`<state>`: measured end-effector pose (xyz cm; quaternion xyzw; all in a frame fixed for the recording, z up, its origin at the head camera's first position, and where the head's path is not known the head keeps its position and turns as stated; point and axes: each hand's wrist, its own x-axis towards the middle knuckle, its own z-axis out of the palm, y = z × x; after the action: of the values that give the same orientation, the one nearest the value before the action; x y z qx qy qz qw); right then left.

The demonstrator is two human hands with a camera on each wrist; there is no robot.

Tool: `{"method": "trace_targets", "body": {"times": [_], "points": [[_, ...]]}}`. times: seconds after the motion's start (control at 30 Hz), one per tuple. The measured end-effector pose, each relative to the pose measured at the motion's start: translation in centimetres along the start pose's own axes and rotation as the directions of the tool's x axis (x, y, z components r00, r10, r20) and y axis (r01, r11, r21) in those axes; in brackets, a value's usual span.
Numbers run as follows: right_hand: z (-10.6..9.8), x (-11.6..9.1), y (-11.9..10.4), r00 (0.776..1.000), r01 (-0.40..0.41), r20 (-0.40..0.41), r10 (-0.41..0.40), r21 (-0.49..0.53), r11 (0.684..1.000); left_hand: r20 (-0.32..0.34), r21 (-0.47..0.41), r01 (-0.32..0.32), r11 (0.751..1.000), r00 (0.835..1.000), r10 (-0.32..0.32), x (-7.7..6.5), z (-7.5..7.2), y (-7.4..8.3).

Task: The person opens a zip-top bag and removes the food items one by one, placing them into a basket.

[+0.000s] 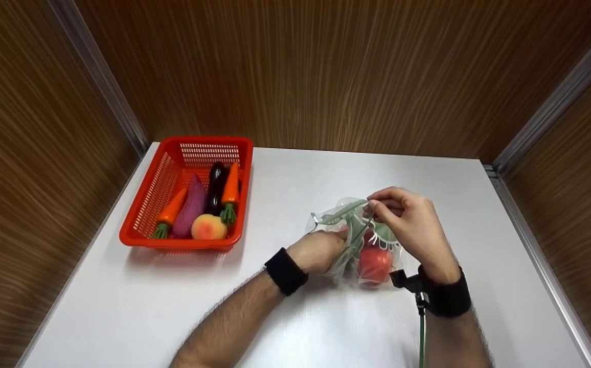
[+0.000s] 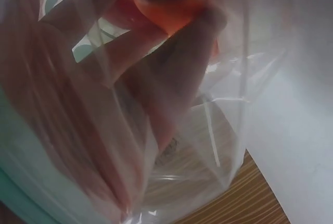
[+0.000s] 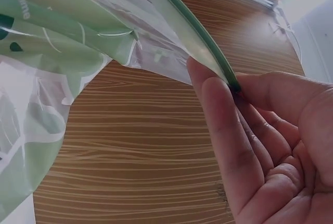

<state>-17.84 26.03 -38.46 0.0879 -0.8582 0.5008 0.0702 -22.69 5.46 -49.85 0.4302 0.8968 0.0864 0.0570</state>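
Observation:
My right hand pinches the green zip edge of a clear and pale-green zip bag between thumb and fingers. Inside that bag is my left hand, seen through the plastic. Its fingers curl round an orange-red piece with a green top, whose kind is partly hidden. A red, apple-like fruit shows through the bag's lower part, and a darker red one lies behind it. The bag's mouth stands open around the left wrist.
A red plastic basket stands at the table's left. It holds carrots, a purple sweet potato, an eggplant and a peach. Wood-grain panels enclose the white table. A green cable hangs from the right wrist.

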Motion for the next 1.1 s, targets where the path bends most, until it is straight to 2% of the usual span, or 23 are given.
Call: {"method": "trace_targets", "body": {"times": [0.2,0.5,0.67,0.83,0.93,1.1], "points": [[-0.3,0.1,0.0,1.0,0.003,-0.011,-0.003,-0.004,1.0,-0.031,-0.111,0.003,0.994,1.0,-0.006,-0.3,-0.7,-0.4],[-0.7,0.0,0.2,0.999,0.011,-0.045,-0.009,0.046,0.999,-0.026,-0.183,-0.014,0.983,1.0,0.009,-0.8,-2.6,-1.1],[-0.9,0.0,0.1,0.997,0.009,-0.071,-0.003,0.082,0.997,-0.085,-0.175,-0.054,0.983,0.996,0.039,-1.0,-3.8,-1.5],[-1.0,0.0,0.0,0.995,0.022,-0.1,-0.013,0.083,0.996,-0.173,-0.18,-0.093,0.979,0.983,0.062,-1.3,-4.6,-1.6],[-1.1,-0.1,-0.1,0.992,0.031,-0.121,-0.021,0.086,0.996,-0.212,-0.198,-0.1,0.975,0.976,0.057,-1.5,-5.0,-1.6],[-1.0,-0.1,-0.2,0.988,0.046,-0.153,-0.031,0.101,0.994,-0.237,-0.228,-0.088,0.97,0.971,0.032,-1.9,-5.4,-1.7]]}}
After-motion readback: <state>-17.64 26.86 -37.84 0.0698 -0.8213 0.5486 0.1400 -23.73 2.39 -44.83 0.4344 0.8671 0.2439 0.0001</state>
